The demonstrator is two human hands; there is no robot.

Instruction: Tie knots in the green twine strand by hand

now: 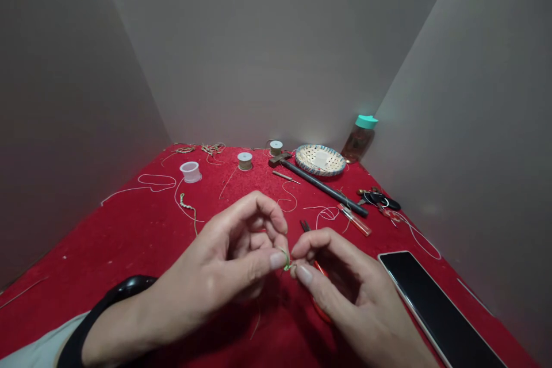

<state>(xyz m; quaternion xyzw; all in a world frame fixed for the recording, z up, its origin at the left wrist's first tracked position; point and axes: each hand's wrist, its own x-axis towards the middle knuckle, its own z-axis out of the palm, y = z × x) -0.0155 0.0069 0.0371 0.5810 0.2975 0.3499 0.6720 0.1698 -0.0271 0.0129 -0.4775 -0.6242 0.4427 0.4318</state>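
Between my two hands is a small piece of knotted green cord (287, 267). My left hand (241, 253) pinches one side of it between thumb and fingers. On the other side, my right hand (340, 282) grips its end between thumb and forefinger. A thin loose strand hangs below my left hand. Partly hidden behind my right hand lie red-handled pliers (305, 226), with their dark tip showing. A short beaded or knotted cord (184, 202) lies beyond my left hand.
On the red cloth (107, 264) stand several spools of thread (245, 161). A hammer (323, 184), a thin awl-like tool (285, 177), a woven basket (320, 160), a bottle (361, 141) and keys (379, 200) lie farther back. A phone (440, 305) rests at the right. Grey walls surround the table.
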